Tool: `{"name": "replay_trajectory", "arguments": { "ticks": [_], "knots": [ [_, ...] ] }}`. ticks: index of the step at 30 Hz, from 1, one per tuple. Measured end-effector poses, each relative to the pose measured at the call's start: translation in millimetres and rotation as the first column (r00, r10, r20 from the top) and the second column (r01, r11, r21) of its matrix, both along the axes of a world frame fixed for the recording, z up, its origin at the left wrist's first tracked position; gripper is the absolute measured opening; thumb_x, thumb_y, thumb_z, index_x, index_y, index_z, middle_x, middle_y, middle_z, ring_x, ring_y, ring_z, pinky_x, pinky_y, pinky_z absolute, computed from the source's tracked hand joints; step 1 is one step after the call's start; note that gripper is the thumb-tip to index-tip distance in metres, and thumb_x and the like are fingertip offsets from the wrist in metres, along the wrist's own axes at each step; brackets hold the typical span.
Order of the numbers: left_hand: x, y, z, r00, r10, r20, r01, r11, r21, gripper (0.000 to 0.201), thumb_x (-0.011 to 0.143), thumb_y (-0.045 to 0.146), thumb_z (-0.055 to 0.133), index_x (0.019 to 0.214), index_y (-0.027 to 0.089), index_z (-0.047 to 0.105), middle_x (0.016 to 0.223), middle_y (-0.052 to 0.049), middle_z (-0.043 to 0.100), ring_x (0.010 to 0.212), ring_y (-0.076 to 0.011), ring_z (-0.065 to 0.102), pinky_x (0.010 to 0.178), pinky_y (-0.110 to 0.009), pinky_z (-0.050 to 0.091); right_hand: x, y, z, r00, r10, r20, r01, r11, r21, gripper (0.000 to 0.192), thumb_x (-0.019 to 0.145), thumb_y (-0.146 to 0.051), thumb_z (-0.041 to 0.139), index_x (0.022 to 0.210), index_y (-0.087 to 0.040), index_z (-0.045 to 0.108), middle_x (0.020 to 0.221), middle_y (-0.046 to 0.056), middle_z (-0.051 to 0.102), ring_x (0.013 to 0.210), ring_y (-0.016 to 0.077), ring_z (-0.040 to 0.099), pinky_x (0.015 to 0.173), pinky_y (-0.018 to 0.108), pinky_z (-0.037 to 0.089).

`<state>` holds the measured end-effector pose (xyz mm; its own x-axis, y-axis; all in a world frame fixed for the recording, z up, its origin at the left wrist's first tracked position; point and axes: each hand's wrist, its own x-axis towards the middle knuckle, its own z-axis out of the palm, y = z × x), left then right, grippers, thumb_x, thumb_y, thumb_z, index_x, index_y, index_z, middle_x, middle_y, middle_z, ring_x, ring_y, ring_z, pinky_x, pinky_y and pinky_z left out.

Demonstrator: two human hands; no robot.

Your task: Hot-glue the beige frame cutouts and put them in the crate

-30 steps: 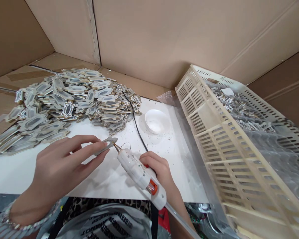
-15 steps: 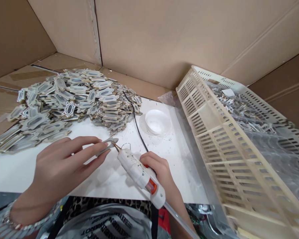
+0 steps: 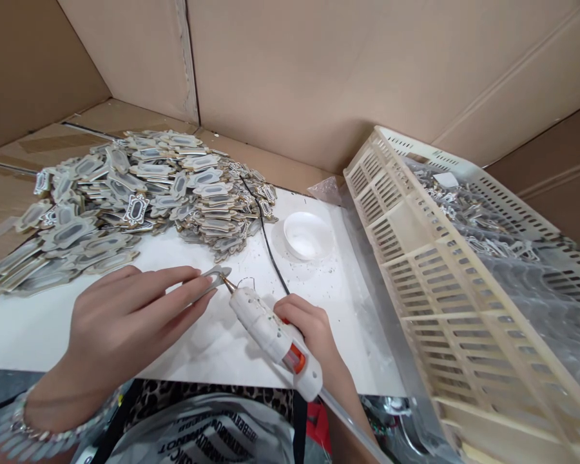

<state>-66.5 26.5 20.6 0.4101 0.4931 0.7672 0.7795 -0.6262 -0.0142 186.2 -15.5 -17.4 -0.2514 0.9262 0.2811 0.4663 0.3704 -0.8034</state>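
White worktop (image 3: 38,328) walled by brown cardboard (image 3: 319,71). Left hand (image 3: 120,322) pinches one flat grey plaque (image 3: 211,281) between its fingertips, tilted off the surface so its end meets the nozzle. Right hand (image 3: 309,332) grips a white glue gun (image 3: 270,332), tip aimed at 10 o'clock and touching the plaque. Heap of like plaques (image 3: 125,193) at 11 o'clock; white dish (image 3: 307,235) at 1 o'clock; black cord (image 3: 265,238) running between them; slatted cream crate (image 3: 464,283) crowding 3 o'clock.

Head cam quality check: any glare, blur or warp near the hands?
Head view: soft even light with faint shadows under the left hand and glue gun; hands sharp, no motion blur; mild sheen on the white board; wide-angle warp stretches the basket at right.
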Motion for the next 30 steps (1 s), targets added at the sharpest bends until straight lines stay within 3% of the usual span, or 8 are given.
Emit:
{"name": "replay_trajectory", "arguments": {
  "ticks": [8,14,19,22,25,27,30],
  "knots": [
    [-3.2,-1.1,-6.4,1.000,0.015,0.002,-0.015,0.998,-0.054,0.016,0.102,0.026,0.054,0.100,0.029,0.070,0.097,0.008,0.077,0.071,-0.0116,0.070,0.062,-0.031,0.047,-0.7,-1.3,1.2,0.999,0.007,-0.036,-0.008,1.000,-0.014,0.012,0.087,-0.020,0.057,0.075,-0.021,0.061,0.077,0.002,0.060,0.066,0.0163,0.057,0.061,0.028,0.040],
    [-5.7,2.9,-3.7,0.999,-0.033,0.002,0.033,0.999,-0.038,0.006,0.094,0.028,0.067,0.098,0.030,0.070,0.093,0.004,0.078,0.068,-0.0164,0.070,0.059,-0.034,0.046,1.1,-1.2,-0.3,0.998,0.008,-0.064,-0.008,1.000,-0.005,0.010,0.085,-0.017,0.057,0.076,-0.021,0.061,0.077,0.001,0.060,0.067,0.0159,0.058,0.061,0.027,0.040],
    [-2.3,-3.2,4.0,0.992,0.014,0.127,0.006,0.988,-0.153,0.007,0.093,0.031,0.069,0.097,0.034,0.072,0.095,0.003,0.079,0.076,-0.0199,0.072,0.069,-0.036,0.051,2.6,0.6,-0.7,0.997,0.006,-0.080,-0.006,1.000,-0.010,0.010,0.085,-0.017,0.057,0.076,-0.022,0.060,0.078,0.001,0.060,0.068,0.0155,0.058,0.061,0.026,0.041],
    [0.8,-7.5,8.1,0.973,0.001,0.230,0.057,0.968,-0.246,0.006,0.093,0.034,0.069,0.095,0.037,0.074,0.095,0.005,0.078,0.077,-0.0180,0.072,0.073,-0.033,0.052,3.2,1.4,-0.2,0.995,-0.022,-0.094,0.023,1.000,0.002,0.010,0.083,-0.016,0.057,0.077,-0.022,0.061,0.079,0.001,0.062,0.069,0.0153,0.060,0.061,0.025,0.042],
    [-0.7,-9.3,7.2,0.956,-0.015,0.294,0.104,0.952,-0.287,0.007,0.093,0.038,0.067,0.092,0.036,0.075,0.094,0.006,0.077,0.064,-0.0130,0.065,0.069,-0.029,0.051,4.1,2.0,1.0,0.993,-0.067,-0.092,0.070,0.997,0.034,0.011,0.080,-0.013,0.056,0.079,-0.022,0.062,0.080,0.001,0.063,0.068,0.0147,0.060,0.060,0.024,0.042],
    [-7.5,-8.7,2.7,0.951,0.042,0.308,0.067,0.939,-0.336,0.014,0.093,0.044,0.065,0.092,0.034,0.074,0.086,0.006,0.074,0.052,-0.0099,0.054,0.064,-0.028,0.047,4.8,2.3,1.7,0.992,-0.100,-0.079,0.104,0.993,0.055,0.012,0.079,-0.011,0.056,0.078,-0.021,0.061,0.079,0.000,0.063,0.066,0.0142,0.059,0.058,0.024,0.042],
    [-31.0,-3.2,-9.8,0.917,0.311,0.250,-0.153,0.853,-0.499,0.032,0.091,0.059,0.061,0.102,0.030,0.071,0.065,0.005,0.055,0.053,-0.0114,0.048,0.060,-0.027,0.037,5.6,2.3,1.8,0.986,-0.150,-0.067,0.155,0.985,0.074,0.013,0.079,-0.009,0.057,0.076,-0.021,0.060,0.076,0.000,0.061,0.064,0.0137,0.057,0.057,0.024,0.041]
  ]
}}
